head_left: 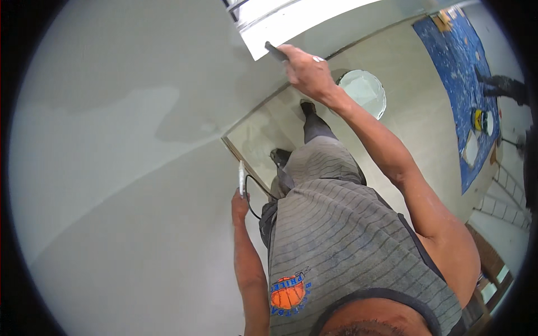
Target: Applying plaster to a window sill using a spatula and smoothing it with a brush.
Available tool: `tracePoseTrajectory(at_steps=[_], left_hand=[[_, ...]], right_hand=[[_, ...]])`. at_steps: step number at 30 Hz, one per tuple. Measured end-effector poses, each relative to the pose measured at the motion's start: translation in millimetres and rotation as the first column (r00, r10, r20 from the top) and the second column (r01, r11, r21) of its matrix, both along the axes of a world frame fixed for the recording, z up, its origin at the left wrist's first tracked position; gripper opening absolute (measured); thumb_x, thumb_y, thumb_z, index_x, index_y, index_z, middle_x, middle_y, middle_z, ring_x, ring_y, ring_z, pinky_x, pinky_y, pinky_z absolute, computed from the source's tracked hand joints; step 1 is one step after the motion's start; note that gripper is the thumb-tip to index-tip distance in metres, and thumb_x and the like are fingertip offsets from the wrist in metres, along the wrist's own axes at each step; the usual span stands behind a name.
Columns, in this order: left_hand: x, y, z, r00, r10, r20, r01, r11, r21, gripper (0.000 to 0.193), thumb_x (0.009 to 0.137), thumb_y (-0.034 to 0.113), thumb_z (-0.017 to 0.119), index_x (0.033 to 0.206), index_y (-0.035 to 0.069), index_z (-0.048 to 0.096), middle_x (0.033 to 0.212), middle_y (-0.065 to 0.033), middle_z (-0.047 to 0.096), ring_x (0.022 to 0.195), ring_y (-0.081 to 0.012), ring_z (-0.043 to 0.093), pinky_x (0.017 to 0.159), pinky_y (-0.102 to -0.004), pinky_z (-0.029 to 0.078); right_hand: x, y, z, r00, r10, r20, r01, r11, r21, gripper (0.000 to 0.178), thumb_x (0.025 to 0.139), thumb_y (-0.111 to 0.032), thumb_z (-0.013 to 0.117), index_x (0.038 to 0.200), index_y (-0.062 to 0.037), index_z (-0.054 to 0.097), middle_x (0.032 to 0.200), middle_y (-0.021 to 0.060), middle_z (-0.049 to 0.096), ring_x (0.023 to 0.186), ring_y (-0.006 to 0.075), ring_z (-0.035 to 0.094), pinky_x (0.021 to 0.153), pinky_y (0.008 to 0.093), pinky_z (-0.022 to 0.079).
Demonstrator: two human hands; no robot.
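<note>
White stick, dark tool: 2 hands (1 each).

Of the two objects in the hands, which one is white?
The slim white object in the left hand; the dark object is in the right hand.

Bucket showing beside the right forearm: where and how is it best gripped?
The bucket is probably best gripped at opposite sides of its circular rim, coming from above: it appears upright, mouth up, with no handle clearly visible.
</note>
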State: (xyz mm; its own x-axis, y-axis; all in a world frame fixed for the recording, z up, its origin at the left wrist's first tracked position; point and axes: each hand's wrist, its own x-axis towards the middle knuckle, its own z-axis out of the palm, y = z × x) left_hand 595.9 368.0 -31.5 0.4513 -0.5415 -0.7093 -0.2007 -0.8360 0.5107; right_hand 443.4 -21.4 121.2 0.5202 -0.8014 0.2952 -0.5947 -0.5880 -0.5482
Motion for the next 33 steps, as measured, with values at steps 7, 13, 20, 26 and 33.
tracePoseTrajectory(at_steps=[7, 13, 20, 26, 33], left_hand=[[-8, 19, -46, 0.997, 0.062, -0.056, -0.068, 0.993, -0.097, 0.032, 0.076, 0.009, 0.047, 0.107, 0.005, 0.051, 0.072, -0.0150, 0.056, 0.067, -0.0209, 0.055, 0.063, -0.0319, 0.043], [-48, 31, -12, 0.903, 0.383, -0.195, -0.407, 0.908, -0.101, 0.034, 0.078, 0.012, 0.045, 0.110, -0.001, 0.046, 0.070, -0.0034, 0.053, 0.058, -0.0100, 0.050, 0.050, -0.0210, 0.038], [-74, 63, -7, 0.733, 0.623, -0.274, -0.627, 0.774, 0.081, 0.035, 0.076, 0.005, 0.047, 0.110, -0.001, 0.045, 0.069, -0.0027, 0.051, 0.053, -0.0090, 0.045, 0.047, -0.0198, 0.036], [-75, 58, 1, 0.717, 0.609, -0.339, -0.646, 0.763, 0.005, 0.035, 0.076, 0.007, 0.048, 0.110, 0.000, 0.046, 0.073, -0.0025, 0.052, 0.059, -0.0091, 0.047, 0.051, -0.0204, 0.037], [-56, 50, 0, 0.798, 0.486, -0.355, -0.540, 0.839, -0.065, 0.048, 0.078, 0.024, 0.058, 0.117, 0.002, 0.042, 0.080, -0.0033, 0.053, 0.066, -0.0111, 0.052, 0.051, -0.0204, 0.037]], right_hand=[[53, -22, -4, 0.992, 0.062, -0.106, -0.008, 0.894, 0.448, 0.024, 0.078, -0.014, 0.046, 0.099, -0.0031, 0.050, 0.081, 0.0193, 0.058, 0.079, 0.0356, 0.056, 0.071, 0.0424, 0.043], [49, -18, 3, 0.991, 0.111, -0.072, -0.115, 0.992, -0.060, 0.022, 0.074, -0.003, 0.046, 0.094, -0.0086, 0.054, 0.086, 0.0115, 0.060, 0.084, 0.0304, 0.056, 0.074, 0.0411, 0.043], [46, 11, -25, 0.855, 0.426, -0.297, -0.493, 0.845, -0.208, 0.030, 0.075, -0.006, 0.045, 0.105, -0.0092, 0.049, 0.099, 0.0077, 0.052, 0.092, 0.0246, 0.051, 0.076, 0.0380, 0.041], [70, 29, -12, 0.847, 0.344, -0.406, -0.423, 0.898, -0.122, 0.035, 0.077, -0.008, 0.043, 0.111, -0.0008, 0.044, 0.103, 0.0144, 0.045, 0.098, 0.0264, 0.044, 0.076, 0.0385, 0.039], [75, 19, -8, 0.816, 0.445, -0.368, -0.487, 0.873, -0.024, 0.034, 0.075, -0.006, 0.045, 0.109, -0.0009, 0.045, 0.108, 0.0140, 0.043, 0.101, 0.0274, 0.042, 0.083, 0.0408, 0.037]])
